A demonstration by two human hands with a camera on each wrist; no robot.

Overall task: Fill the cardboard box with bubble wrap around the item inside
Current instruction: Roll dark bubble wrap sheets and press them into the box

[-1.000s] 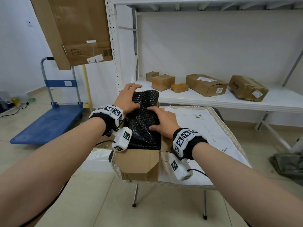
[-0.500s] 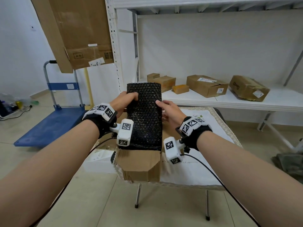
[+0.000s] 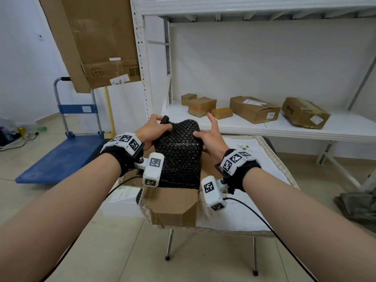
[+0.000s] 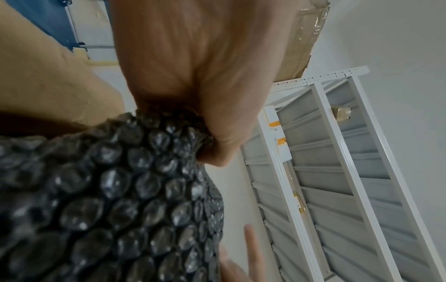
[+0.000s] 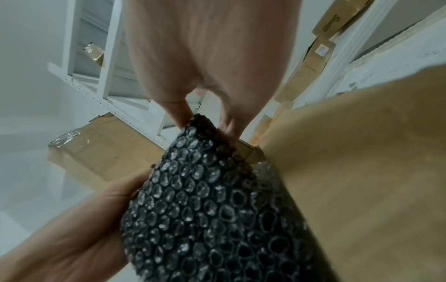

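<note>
- Two hands held one sheet of black bubble wrap [image 3: 180, 151] that stood up out of the open cardboard box [image 3: 173, 206] on the worktop [image 3: 264, 171].
- The left hand [image 3: 151, 130] was clenched round the sheet's upper left corner, bunching the wrap so that a tuft stuck out above the fingers; the left wrist view showed the same crumpled edge of bubble wrap [image 4: 115, 190] gathered into the left hand [image 4: 193, 76].
- The right hand [image 3: 209, 137] pinched the sheet's upper right edge, thumb on the near face and a finger behind, while its forefinger pointed up, clear of the wrap. In the right wrist view the right hand [image 5: 207, 63] nipped the top edge of the bubble wrap [image 5: 205, 209] between thumb and finger, with the left hand [image 5: 79, 229] at the sheet's far side.
- The lower end of the sheet went down inside the box; the item in the box was hidden by the wrap and could not be made out.
- The box's near flap hung forward over the worktop's front edge, and its right flap [image 5: 362, 171] lay open beside the wrap.
- Behind the worktop, several taped parcels [image 3: 254, 108] lay on a white shelf [image 3: 284, 129]; a blue platform trolley [image 3: 61, 155] stood on the floor to the left.
</note>
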